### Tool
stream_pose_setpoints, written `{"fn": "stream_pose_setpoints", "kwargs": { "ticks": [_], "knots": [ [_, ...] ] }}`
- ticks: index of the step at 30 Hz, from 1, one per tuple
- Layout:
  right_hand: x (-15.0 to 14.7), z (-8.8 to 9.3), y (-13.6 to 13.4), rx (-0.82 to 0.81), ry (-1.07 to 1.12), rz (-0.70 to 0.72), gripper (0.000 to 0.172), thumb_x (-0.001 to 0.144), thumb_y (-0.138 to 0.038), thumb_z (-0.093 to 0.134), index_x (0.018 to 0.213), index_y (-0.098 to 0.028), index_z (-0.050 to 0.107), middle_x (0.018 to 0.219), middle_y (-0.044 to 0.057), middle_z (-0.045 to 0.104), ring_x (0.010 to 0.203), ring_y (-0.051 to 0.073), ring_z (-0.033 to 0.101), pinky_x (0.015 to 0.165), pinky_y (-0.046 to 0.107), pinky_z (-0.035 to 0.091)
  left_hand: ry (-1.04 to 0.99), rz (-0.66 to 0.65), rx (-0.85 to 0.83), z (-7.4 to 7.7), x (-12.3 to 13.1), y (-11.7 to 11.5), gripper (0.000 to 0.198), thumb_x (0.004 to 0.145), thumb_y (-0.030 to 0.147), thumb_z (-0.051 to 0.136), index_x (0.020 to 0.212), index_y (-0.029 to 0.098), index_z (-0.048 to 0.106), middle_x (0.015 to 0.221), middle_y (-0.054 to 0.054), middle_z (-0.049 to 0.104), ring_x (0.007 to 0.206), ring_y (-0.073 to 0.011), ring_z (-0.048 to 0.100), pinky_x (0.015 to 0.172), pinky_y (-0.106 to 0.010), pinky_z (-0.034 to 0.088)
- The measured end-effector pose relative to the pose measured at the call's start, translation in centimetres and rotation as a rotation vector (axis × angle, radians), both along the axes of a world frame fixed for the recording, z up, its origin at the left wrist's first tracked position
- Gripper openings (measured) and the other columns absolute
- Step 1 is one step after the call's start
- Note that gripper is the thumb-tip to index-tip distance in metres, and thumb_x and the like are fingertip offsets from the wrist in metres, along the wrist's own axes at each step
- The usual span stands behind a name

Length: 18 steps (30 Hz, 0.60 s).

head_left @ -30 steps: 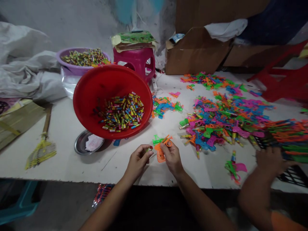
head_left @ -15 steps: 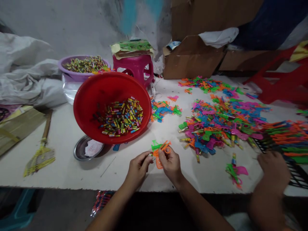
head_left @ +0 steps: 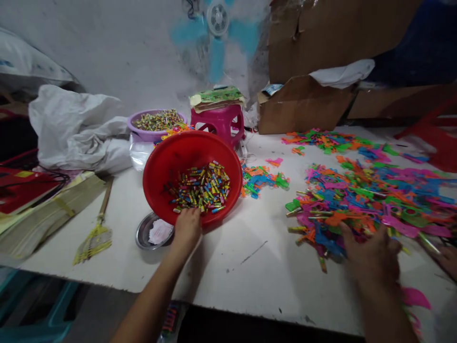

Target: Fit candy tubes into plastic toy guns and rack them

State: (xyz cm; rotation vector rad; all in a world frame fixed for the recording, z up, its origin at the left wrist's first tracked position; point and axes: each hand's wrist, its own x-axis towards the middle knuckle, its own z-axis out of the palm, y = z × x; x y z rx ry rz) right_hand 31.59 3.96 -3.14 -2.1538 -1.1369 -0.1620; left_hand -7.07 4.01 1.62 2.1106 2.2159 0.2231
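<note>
My left hand [head_left: 189, 226] reaches over the near rim of a tilted red basin [head_left: 153, 171]. Its fingertips are at the small, colourful foil-wrapped rolls [head_left: 203, 188] inside. Whether they pinch one is hidden from me. My right hand [head_left: 373, 250] is at the near edge of a heap of bright plastic toy guns [head_left: 332, 181], thumb and fingers apart, slightly blurred. An orange toy gun [head_left: 337, 219] lies just beyond its thumb. Some guns in the heap have shiny wrapped rolls or tubes among them.
Beside the basin sit a metal bowl [head_left: 143, 233] with paper slips and a yellow fly swatter [head_left: 94, 243]. Behind are a purple basin [head_left: 132, 125], a pink stool [head_left: 217, 119] and a cardboard box [head_left: 303, 107]. Another person's hand [head_left: 448, 259] shows at the right edge.
My hands, which were together at an orange toy gun, have moved apart: the left to the red basin, the right to the heap. The view has shifted; things sit further right and lower.
</note>
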Motion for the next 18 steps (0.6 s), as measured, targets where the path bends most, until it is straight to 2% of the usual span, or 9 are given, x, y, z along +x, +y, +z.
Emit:
{"fn": "stream_pose_setpoints", "kwargs": {
  "ticks": [2,3,6,8,11,14,18],
  "knots": [
    [0.7,-0.8,0.4,0.072,-0.051,-0.058,0.063,0.071,-0.055,0.048,0.114,-0.009,0.051,0.092,0.026,0.052,0.093,0.040,0.048,0.064,0.050,0.040,0.098,0.087,-0.031,0.4,-2.5,1.4,0.032,0.080,0.012,0.032,0.093,0.007,0.061,0.098,-0.022,0.057,0.098,-0.0323,0.046,0.081,-0.047,0.034],
    [-0.2,-1.3,0.5,0.109,-0.058,0.003,0.058,0.073,-0.053,0.047,0.110,-0.009,0.055,0.090,0.023,0.053,0.092,0.038,0.049,0.067,0.050,0.041,0.137,0.110,-0.053,0.5,-3.4,1.9,0.033,0.080,0.012,0.031,0.091,0.006,0.061,0.098,-0.023,0.056,0.099,-0.0338,0.045,0.081,-0.050,0.033],
    [-5.7,-2.9,0.4,0.175,0.010,0.438,0.039,0.078,-0.043,0.042,0.093,-0.012,0.062,0.084,0.015,0.054,0.081,0.027,0.054,0.070,0.044,0.046,0.231,0.100,-0.165,0.5,-4.6,3.2,0.031,0.079,0.015,0.034,0.091,0.008,0.062,0.099,-0.021,0.055,0.097,-0.0327,0.047,0.077,-0.047,0.036],
    [-10.0,-3.6,-0.2,0.186,0.094,0.695,0.029,0.080,-0.035,0.043,0.092,-0.015,0.061,0.087,0.011,0.055,0.082,0.022,0.055,0.070,0.038,0.049,0.273,0.052,-0.240,0.5,-4.9,3.7,0.028,0.077,0.021,0.041,0.093,0.012,0.062,0.101,-0.017,0.055,0.096,-0.0299,0.049,0.077,-0.042,0.038],
    [-14.3,-3.8,-1.8,0.153,0.201,0.945,0.021,0.082,-0.026,0.044,0.094,-0.020,0.060,0.091,0.008,0.055,0.086,0.019,0.055,0.073,0.033,0.050,0.311,-0.002,-0.305,0.4,-5.3,4.0,0.034,0.072,0.035,0.049,0.099,0.016,0.060,0.108,-0.015,0.051,0.100,-0.0278,0.049,0.080,-0.037,0.039],
    [-15.4,-3.4,-3.2,0.101,0.251,1.076,0.020,0.082,-0.021,0.044,0.093,-0.021,0.060,0.089,0.007,0.056,0.086,0.017,0.055,0.074,0.031,0.050,0.325,0.002,-0.327,-0.2,-5.4,3.8,0.044,0.074,0.043,0.045,0.105,0.014,0.056,0.112,-0.018,0.050,0.105,-0.0299,0.047,0.082,-0.038,0.039],
    [-15.1,-2.9,-4.0,0.055,0.264,1.102,0.019,0.081,-0.018,0.044,0.090,-0.019,0.061,0.087,0.007,0.057,0.083,0.017,0.055,0.073,0.030,0.049,0.284,-0.006,-0.352,-1.4,-4.8,3.9,0.039,0.076,0.036,0.043,0.098,0.008,0.059,0.099,-0.021,0.059,0.095,-0.0306,0.055,0.078,-0.041,0.041]
  ]
}}
